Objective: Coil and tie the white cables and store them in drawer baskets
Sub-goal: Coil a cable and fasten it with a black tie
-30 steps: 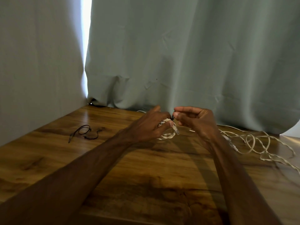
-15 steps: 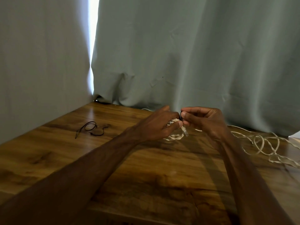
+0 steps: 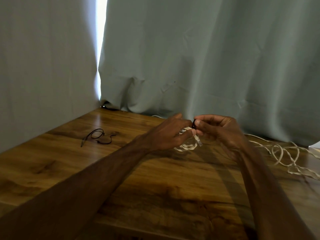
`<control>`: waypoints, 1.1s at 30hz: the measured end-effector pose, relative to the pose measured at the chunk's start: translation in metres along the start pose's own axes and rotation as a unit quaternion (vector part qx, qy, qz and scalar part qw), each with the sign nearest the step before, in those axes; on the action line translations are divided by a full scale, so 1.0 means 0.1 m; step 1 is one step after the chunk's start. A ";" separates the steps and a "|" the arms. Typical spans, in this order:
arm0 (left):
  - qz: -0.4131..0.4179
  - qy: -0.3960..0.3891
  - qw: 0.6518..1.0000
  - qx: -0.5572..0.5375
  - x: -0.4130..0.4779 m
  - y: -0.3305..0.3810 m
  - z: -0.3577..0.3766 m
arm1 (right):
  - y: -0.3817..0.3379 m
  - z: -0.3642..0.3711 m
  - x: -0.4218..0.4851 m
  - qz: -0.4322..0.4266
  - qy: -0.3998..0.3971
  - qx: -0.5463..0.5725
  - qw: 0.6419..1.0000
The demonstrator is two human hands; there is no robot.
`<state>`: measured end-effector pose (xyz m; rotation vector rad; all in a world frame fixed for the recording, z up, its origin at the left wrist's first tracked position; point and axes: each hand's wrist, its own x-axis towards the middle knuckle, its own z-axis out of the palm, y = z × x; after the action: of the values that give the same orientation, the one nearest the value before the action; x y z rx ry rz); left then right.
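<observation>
white coil is the thing to watch: the coiled cable (image 3: 187,145) is held just off the wooden table (image 3: 155,187), middle of the scene toward the far edge. from my end the left hand (image 3: 166,134) has its fingers wrapped round the bundle, and the right hand (image 3: 220,130), touching it on the right, pinches a small dark tie (image 3: 193,123) at the top of the coil (can't tell if it's actually looped round yet, too small and blurry).

my worries:
- the pinch on that tie looks tiny. if it slips, i'd guess the loops spring open.
- the clear plug (image 3: 198,142) hangs loose under the coil and could snag.
- the loose cables (image 3: 284,153) sprawl at the far right near the right forearm, so an elbow drag could tangle them.

spare black ties (image 3: 99,138) lie far left. no drawer baskets in view.
</observation>
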<state>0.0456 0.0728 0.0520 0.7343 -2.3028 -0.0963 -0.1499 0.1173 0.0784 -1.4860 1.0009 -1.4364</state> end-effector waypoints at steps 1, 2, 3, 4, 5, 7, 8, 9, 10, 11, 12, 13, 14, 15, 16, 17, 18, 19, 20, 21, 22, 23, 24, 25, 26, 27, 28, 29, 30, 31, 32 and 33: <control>-0.003 -0.001 1.000 0.001 0.00 0.01 -0.01 | 0.01 0.00 0.01 0.000 0.004 0.000 1.000; -0.004 0.000 1.000 0.002 0.00 0.01 -0.02 | 0.01 -0.01 0.02 -0.001 0.008 -0.001 1.000; -0.002 0.001 1.000 0.002 0.00 0.02 -0.02 | 0.02 -0.01 0.03 -0.004 0.013 -0.005 1.000; 0.000 0.000 1.000 0.002 0.00 0.02 -0.02 | 0.02 -0.01 0.03 -0.005 0.018 -0.010 1.000; 0.002 -0.004 1.000 0.003 0.00 0.03 -0.02 | 0.02 -0.01 0.03 -0.006 0.021 -0.016 1.000; 0.006 -0.006 1.000 0.004 0.00 0.05 -0.02 | 0.01 0.00 0.03 -0.007 0.022 -0.018 1.000; 0.008 -0.004 1.000 0.002 0.00 0.04 -0.02 | 0.02 0.00 0.03 -0.005 0.020 -0.013 1.000; 0.012 -0.003 1.000 0.001 0.00 0.05 -0.03 | 0.02 -0.01 0.03 -0.001 0.017 -0.005 1.000; 0.015 -0.001 1.000 -0.001 0.00 0.05 -0.03 | 0.02 -0.01 0.03 0.002 0.014 0.001 1.000; 0.018 0.000 1.000 -0.002 -0.01 0.05 -0.04 | 0.03 -0.01 0.04 0.005 0.011 0.004 1.000; 0.019 0.000 1.000 -0.002 -0.01 0.05 -0.05 | 0.04 -0.01 0.04 0.008 0.007 0.006 1.000; 0.020 -0.001 1.000 -0.003 -0.01 0.05 -0.05 | 0.04 -0.01 0.04 0.011 0.004 0.007 1.000; 0.020 -0.001 1.000 -0.006 -0.01 0.06 -0.05 | 0.05 -0.01 0.04 0.014 0.003 0.008 1.000; 0.021 -0.002 1.000 -0.009 -0.01 0.06 -0.05 | 0.05 -0.01 0.05 0.013 0.001 0.008 1.000; 0.022 -0.002 1.000 -0.014 -0.01 0.06 -0.04 | 0.05 -0.01 0.05 0.011 0.000 0.006 1.000; 0.024 -0.001 1.000 -0.019 -0.01 0.06 -0.04 | 0.06 -0.01 0.05 0.006 0.000 -0.001 1.000; 0.024 0.000 0.999 -0.024 0.00 0.05 -0.03 | 0.06 0.00 0.05 -0.002 0.002 -0.011 1.000; 0.024 0.000 0.999 -0.028 0.00 0.04 -0.03 | 0.07 0.01 0.05 -0.013 0.005 -0.024 1.000; 0.022 0.000 0.999 -0.030 0.01 0.03 -0.02 | 0.07 0.02 0.04 -0.025 0.010 -0.038 0.999; 0.021 0.001 0.999 -0.030 0.01 0.01 -0.01 | 0.07 0.03 0.04 -0.035 0.015 -0.052 0.998; 0.019 0.000 0.999 -0.029 0.01 -0.01 0.00 | 0.07 0.05 0.04 -0.043 0.018 -0.062 0.997; 0.014 -0.002 0.999 -0.029 0.01 -0.02 0.00 | 0.07 0.05 0.05 -0.047 0.019 -0.069 0.996; 0.008 -0.004 0.999 -0.030 0.02 -0.03 0.01 | 0.07 0.05 0.05 -0.046 0.017 -0.072 0.996; 0.003 -0.007 0.999 -0.032 0.02 -0.05 0.01 | 0.07 0.04 0.05 -0.045 0.013 -0.074 0.996; -0.001 -0.010 0.999 -0.034 0.02 -0.05 0.02 | 0.07 0.03 0.04 -0.044 0.011 -0.075 0.996; -0.005 -0.012 0.999 -0.037 0.02 -0.05 0.02 | 0.07 0.03 0.04 -0.044 0.009 -0.076 0.996; -0.009 -0.014 0.999 -0.038 0.02 -0.05 0.02 | 0.07 0.02 0.04 -0.043 0.007 -0.075 0.996; -0.011 -0.015 0.999 -0.038 0.02 -0.06 0.02 | 0.07 0.02 0.04 -0.042 0.006 -0.072 0.996; -0.013 -0.016 0.999 -0.036 0.02 -0.06 0.02 | 0.06 0.02 0.03 -0.041 0.005 -0.068 0.997; -0.016 -0.017 0.999 -0.033 0.02 -0.06 0.02 | 0.06 0.02 0.03 -0.039 0.004 -0.065 0.997; -0.019 -0.019 0.999 -0.031 0.02 -0.06 0.02 | 0.06 0.02 0.03 -0.037 0.002 -0.061 0.997; -0.021 -0.020 0.999 -0.031 0.02 -0.06 0.02 | 0.06 0.02 0.03 -0.035 0.001 -0.058 0.998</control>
<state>0.0455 0.0665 0.0503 0.7560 -2.3116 -0.2013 -0.1481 0.1127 0.0741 -1.6186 1.0585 -1.4507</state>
